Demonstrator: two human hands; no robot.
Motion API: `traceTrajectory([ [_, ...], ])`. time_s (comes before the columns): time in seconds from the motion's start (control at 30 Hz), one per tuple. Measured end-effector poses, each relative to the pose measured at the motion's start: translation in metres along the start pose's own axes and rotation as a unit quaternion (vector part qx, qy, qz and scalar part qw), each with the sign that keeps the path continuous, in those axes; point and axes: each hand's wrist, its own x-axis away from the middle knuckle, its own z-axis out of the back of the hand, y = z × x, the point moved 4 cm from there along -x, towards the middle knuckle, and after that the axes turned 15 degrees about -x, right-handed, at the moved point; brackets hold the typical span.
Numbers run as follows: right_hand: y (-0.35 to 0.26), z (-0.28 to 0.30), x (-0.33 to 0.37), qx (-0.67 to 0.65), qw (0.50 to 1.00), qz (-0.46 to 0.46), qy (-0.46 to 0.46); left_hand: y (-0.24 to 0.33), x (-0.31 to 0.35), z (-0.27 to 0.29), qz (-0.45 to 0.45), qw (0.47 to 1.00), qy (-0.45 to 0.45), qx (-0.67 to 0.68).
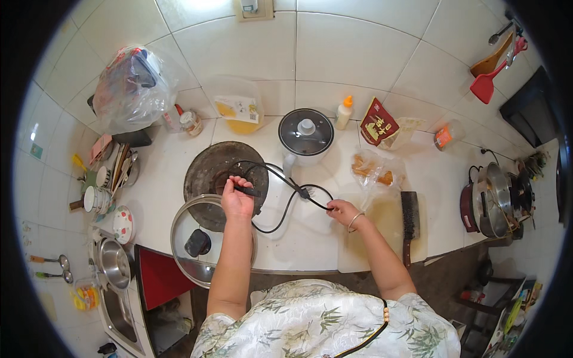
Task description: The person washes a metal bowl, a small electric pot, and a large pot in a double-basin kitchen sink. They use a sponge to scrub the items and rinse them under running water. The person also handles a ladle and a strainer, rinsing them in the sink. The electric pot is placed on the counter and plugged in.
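A black power cord (pixel 279 225) runs in loops across the white counter between my two hands. My left hand (pixel 238 203), palm up, is closed around a dark plug-like end of it, above a round dark board (pixel 200 170). The fingers of my right hand (pixel 344 212) pinch the cord farther right. Where the loops cross, a black tie or knot (pixel 304 193) gathers them. Behind the cord stands a white electric pot (pixel 309 158) with a glass lid (pixel 306 132), its handle toward me. Under my left forearm lies a large glass lid (pixel 206 262) with a black knob.
A cleaver (pixel 410 221) lies on a pale cutting board (pixel 370 238) at right, below a plastic bag of brown food (pixel 376 169). A red pouch (pixel 378 122) and a yellow-capped bottle (pixel 344 113) stand by the wall. Pots (pixel 492 200) sit far right, bowls (pixel 96 199) left.
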Motion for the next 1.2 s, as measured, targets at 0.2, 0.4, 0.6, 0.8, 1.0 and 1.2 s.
traceTrajectory([
  [0.2, -0.075, -0.023, -0.010, -0.233, 0.970, -0.020, 0.065, -0.040, 0.016, -0.002, 0.055, 0.998, 0.024, 0.008],
  [0.4, -0.065, -0.072, -0.017, -0.292, 0.953, -0.070, 0.032, -0.078, 0.022, -0.036, 0.104, 0.993, 0.021, 0.056],
  [0.6, -0.068, -0.097, -0.008, -0.377, 0.917, 0.024, 0.129, -0.097, 0.053, -0.041, 0.099, 0.968, -0.084, -0.214],
  [0.8, -0.073, -0.089, -0.003, -0.412, 0.891, 0.054, 0.184, -0.096, 0.073, -0.047, 0.075, 0.877, -0.039, -0.473],
  [1.0, -0.080, -0.074, 0.001, -0.411, 0.877, 0.067, 0.241, -0.115, 0.065, -0.029, 0.110, 0.882, -0.028, -0.458],
  [1.2, -0.080, -0.064, 0.000, -0.455, 0.853, 0.081, 0.243, -0.140, 0.082, 0.012, 0.216, 0.898, 0.013, -0.382],
])
